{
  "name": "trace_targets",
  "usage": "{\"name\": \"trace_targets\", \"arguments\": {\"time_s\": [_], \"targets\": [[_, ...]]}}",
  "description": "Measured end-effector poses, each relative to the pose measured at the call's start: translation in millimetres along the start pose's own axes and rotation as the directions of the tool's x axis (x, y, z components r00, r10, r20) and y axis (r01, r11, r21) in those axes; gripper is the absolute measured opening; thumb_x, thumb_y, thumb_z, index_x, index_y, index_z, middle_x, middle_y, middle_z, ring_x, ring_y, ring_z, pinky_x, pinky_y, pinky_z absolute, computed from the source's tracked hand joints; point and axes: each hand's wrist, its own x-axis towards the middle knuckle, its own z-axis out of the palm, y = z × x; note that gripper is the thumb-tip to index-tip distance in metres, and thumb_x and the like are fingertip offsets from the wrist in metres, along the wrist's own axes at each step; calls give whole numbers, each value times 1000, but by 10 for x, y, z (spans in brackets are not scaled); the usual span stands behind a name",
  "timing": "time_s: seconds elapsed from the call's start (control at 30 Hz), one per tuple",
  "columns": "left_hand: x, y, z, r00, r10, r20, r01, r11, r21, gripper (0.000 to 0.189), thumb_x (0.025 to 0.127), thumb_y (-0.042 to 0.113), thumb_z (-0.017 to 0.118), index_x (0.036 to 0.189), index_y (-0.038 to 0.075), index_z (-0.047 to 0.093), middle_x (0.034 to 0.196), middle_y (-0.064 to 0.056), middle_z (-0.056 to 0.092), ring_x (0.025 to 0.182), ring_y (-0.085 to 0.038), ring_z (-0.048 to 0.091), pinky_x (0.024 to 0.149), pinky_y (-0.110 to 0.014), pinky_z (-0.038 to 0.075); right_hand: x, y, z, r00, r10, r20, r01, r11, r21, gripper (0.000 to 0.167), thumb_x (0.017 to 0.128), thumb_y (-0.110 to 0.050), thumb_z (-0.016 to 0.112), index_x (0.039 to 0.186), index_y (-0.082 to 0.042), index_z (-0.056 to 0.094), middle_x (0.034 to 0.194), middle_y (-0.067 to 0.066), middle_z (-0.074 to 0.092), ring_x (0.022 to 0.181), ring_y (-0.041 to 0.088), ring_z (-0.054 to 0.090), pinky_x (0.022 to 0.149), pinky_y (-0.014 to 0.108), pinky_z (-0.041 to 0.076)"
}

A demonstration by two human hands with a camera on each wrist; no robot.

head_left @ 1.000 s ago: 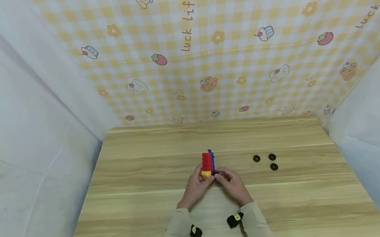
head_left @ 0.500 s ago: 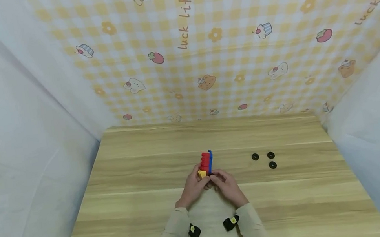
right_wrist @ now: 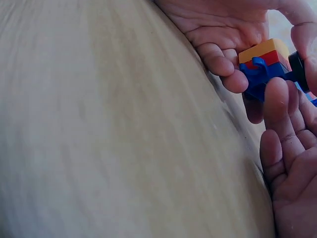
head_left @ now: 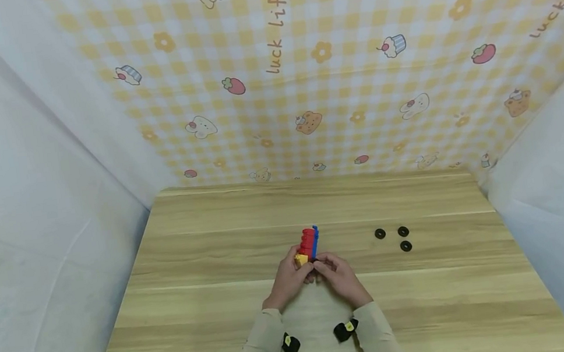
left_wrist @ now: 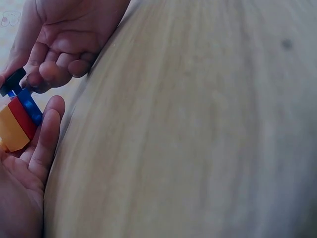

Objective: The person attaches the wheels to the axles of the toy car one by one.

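In the head view my left hand (head_left: 286, 280) grips a small toy vehicle (head_left: 308, 243) made of red, yellow and blue building blocks. It has a ribbed red body, a yellow block at the near end and a blue base. My right hand (head_left: 342, 279) meets it at that near end, pinching a black wheel (right_wrist: 298, 72) between thumb and finger. Both wrist views show the wheel against a short blue axle stub on the side of the blue base (left_wrist: 30, 106). A blue hook (right_wrist: 258, 64) sticks out of the base's end.
Three more black wheels, one (head_left: 380, 234) at left, another (head_left: 403, 231) behind and the last (head_left: 406, 246) in front, lie on the wooden table (head_left: 206, 244) right of the hands. A checked cloth (head_left: 324, 88) hangs at the back, with white sheets (head_left: 56, 227) on the sides.
The toy vehicle has tilted a little, its far end leaning to the right, and its near end has shifted slightly left. My right hand has moved slightly left with it. The loose wheels lie unmoved.
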Motion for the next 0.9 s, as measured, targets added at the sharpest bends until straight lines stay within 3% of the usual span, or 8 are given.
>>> {"name": "trace_targets", "arguments": {"time_s": [0.2,0.43,0.63,0.9], "targets": [[1,33,-15,999,-39,0,39,998,41,53,94,25,62,143,12,48,94,-9,67,63,-15,62,58,-30,55,-68,-128,2,999,-50,14,51,998,-24,31,102,-18,58,116,9,61,99,1,70,86,12,65,78,24,54],[14,53,-28,998,-62,12,61,996,60,51,93,26,61,141,11,50,97,-10,66,63,-16,62,59,-32,55,45,132,-21,1000,-24,-1,24,1000,-11,31,102,-19,57,117,7,61,98,6,69,83,8,63,78,20,51],[-37,224,-71,994,-86,72,85,996,9,51,95,17,60,144,7,46,90,-10,68,63,-22,65,60,-37,57,-34,-82,-2,1000,-10,10,10,1000,-11,29,102,-17,57,117,8,61,102,11,69,86,15,65,80,22,53],[30,41,-57,992,-87,87,90,996,-28,51,97,20,60,145,10,44,87,-10,68,62,-19,65,60,-36,58,-64,-130,5,1000,-8,16,8,1000,-11,28,103,-18,56,115,7,60,101,12,69,85,19,65,79,22,52]]}}
